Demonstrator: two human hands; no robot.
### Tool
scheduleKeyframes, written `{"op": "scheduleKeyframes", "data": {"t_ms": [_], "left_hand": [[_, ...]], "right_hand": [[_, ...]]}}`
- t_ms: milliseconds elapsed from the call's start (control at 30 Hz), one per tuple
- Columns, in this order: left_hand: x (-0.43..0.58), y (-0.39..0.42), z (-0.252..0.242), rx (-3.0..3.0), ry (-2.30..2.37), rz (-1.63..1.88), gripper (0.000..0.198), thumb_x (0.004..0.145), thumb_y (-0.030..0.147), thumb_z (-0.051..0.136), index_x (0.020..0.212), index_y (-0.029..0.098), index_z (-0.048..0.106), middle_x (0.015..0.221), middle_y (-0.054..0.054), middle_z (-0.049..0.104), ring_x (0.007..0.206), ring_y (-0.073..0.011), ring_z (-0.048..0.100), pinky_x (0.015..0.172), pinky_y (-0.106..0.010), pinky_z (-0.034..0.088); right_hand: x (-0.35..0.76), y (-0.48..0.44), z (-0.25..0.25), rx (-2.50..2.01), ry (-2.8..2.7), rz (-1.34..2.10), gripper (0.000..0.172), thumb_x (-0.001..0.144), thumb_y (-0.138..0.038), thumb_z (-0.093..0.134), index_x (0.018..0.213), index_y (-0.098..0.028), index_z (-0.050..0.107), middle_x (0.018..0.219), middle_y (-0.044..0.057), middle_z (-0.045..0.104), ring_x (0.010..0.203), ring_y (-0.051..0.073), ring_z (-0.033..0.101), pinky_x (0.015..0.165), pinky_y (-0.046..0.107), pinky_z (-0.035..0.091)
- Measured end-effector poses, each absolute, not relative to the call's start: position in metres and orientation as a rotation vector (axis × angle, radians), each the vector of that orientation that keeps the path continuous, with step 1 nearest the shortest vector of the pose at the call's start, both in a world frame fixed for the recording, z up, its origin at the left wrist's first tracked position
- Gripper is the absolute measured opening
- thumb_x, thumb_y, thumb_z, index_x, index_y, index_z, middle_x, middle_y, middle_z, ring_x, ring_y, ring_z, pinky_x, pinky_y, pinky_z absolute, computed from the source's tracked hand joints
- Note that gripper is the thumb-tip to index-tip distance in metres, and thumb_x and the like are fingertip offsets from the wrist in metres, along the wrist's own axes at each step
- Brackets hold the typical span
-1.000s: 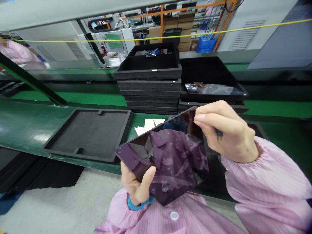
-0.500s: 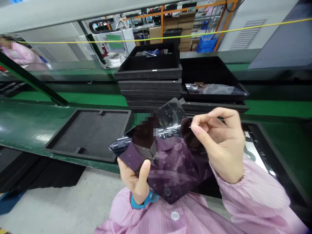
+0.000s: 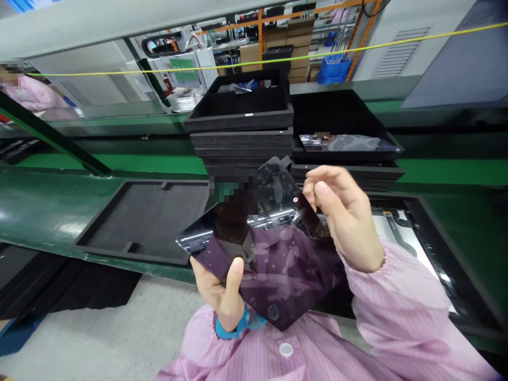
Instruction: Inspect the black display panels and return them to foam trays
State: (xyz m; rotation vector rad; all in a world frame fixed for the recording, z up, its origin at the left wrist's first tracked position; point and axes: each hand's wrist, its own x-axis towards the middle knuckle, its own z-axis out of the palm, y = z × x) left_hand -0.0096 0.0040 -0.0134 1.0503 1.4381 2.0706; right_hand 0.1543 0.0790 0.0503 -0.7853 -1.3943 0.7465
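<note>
1. fingers (image 3: 199, 275) of left hand (image 3: 221, 301) are closed on the near left edge of a dark glossy panel (image 3: 273, 264): thumb on the upper face, the rest underneath.
2. right hand (image 3: 349, 217): fingers loosely bent, thumb tip close to forefinger, right beside the panel's far right edge. cannot tell whether they touch it or hold anything.
3. panel is tilted, raised in front of the person's pink garment (image 3: 289, 357). face carries reflections and pale blotches; small round sticker (image 3: 296, 200), white with red, lies near the right fingertips.
4. left of panel: shallow black tray (image 3: 151, 222) lies flat on green bench (image 3: 39, 196).
5. far side: stack of black trays (image 3: 246, 142); to its right, another tray (image 3: 333, 114) with a shiny clear sheet (image 3: 349, 143) in it.
6. near right: black-framed tray (image 3: 456, 254) holds a white-faced piece (image 3: 423, 256), partly hidden by right sleeve (image 3: 397, 296).
7. blue band (image 3: 228, 332) circles left wrist.
</note>
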Motion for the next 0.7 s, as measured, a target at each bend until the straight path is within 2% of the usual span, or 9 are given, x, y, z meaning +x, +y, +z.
{"op": "scheduleKeyframes", "data": {"t_ms": [67,167,267,333,400,467,500,600,700], "left_hand": [[-0.011,0.006,-0.015,1.050,1.374,2.120,0.039,0.070,0.027,0.073,0.108,0.021,0.069,0.119,-0.003,0.064,0.111,-0.0233,0.060,0.101,-0.033,0.043],[-0.011,0.015,-0.014,1.003,1.210,2.134,0.054,0.071,0.024,0.073,0.124,0.023,0.062,0.115,-0.003,0.067,0.105,-0.0216,0.064,0.096,-0.032,0.046],[-0.013,0.028,-0.012,0.902,1.036,2.036,0.060,0.073,0.023,0.071,0.131,0.027,0.056,0.114,-0.001,0.069,0.103,-0.0190,0.065,0.095,-0.028,0.048],[-0.016,0.036,-0.014,0.820,0.980,1.941,0.056,0.074,0.023,0.070,0.129,0.028,0.059,0.114,-0.001,0.069,0.101,-0.0174,0.066,0.091,-0.024,0.050],[-0.019,0.043,-0.017,0.760,0.992,1.837,0.053,0.071,0.027,0.072,0.123,0.026,0.064,0.112,-0.002,0.070,0.094,-0.0169,0.068,0.079,-0.021,0.053],[-0.020,0.048,-0.020,0.724,1.005,1.740,0.053,0.067,0.032,0.074,0.119,0.025,0.067,0.109,-0.003,0.071,0.089,-0.0180,0.069,0.070,-0.021,0.055],[-0.020,0.049,-0.021,0.712,0.996,1.702,0.053,0.066,0.033,0.074,0.117,0.024,0.067,0.110,-0.003,0.071,0.092,-0.0192,0.069,0.071,-0.021,0.055],[-0.017,0.052,-0.022,0.668,0.942,1.642,0.052,0.066,0.033,0.073,0.117,0.025,0.066,0.117,-0.004,0.070,0.115,-0.0222,0.062,0.087,-0.023,0.052],[-0.013,0.053,-0.020,0.654,0.902,1.614,0.052,0.067,0.033,0.071,0.118,0.025,0.065,0.120,-0.004,0.069,0.124,-0.0227,0.056,0.092,-0.023,0.050]], "right_hand": [[0.158,0.077,0.056,-0.864,-1.462,0.872,0.019,0.085,-0.034,0.067,0.092,-0.017,0.060,0.072,-0.001,0.057,0.063,0.009,0.053,0.056,0.019,0.043],[0.161,0.073,0.062,-0.946,-1.504,0.891,0.022,0.089,-0.036,0.063,0.079,-0.015,0.061,0.062,-0.002,0.054,0.053,0.006,0.045,0.048,0.017,0.036],[0.165,0.070,0.067,-0.879,-1.549,0.959,0.029,0.096,-0.038,0.051,0.086,-0.017,0.067,0.069,0.001,0.060,0.059,0.009,0.055,0.052,0.018,0.045],[0.168,0.068,0.071,-0.816,-1.582,1.046,0.025,0.097,-0.036,0.050,0.095,-0.019,0.069,0.071,0.001,0.063,0.060,0.011,0.060,0.053,0.020,0.051],[0.170,0.066,0.075,-0.756,-1.613,1.110,0.019,0.096,-0.028,0.053,0.101,-0.022,0.070,0.068,-0.001,0.063,0.054,0.010,0.060,0.050,0.019,0.052],[0.169,0.063,0.079,-0.686,-1.638,1.159,0.020,0.096,-0.022,0.052,0.104,-0.025,0.070,0.064,-0.003,0.062,0.048,0.009,0.059,0.046,0.018,0.052],[0.168,0.061,0.081,-0.651,-1.641,1.187,0.023,0.096,-0.021,0.050,0.105,-0.026,0.070,0.063,-0.003,0.062,0.047,0.009,0.058,0.044,0.017,0.052],[0.165,0.058,0.085,-0.600,-1.617,1.242,0.027,0.096,-0.017,0.049,0.108,-0.027,0.071,0.063,-0.003,0.063,0.044,0.009,0.058,0.039,0.014,0.050],[0.164,0.057,0.085,-0.585,-1.611,1.238,0.029,0.096,-0.015,0.048,0.110,-0.027,0.071,0.063,-0.002,0.063,0.043,0.009,0.058,0.038,0.013,0.050]]}}
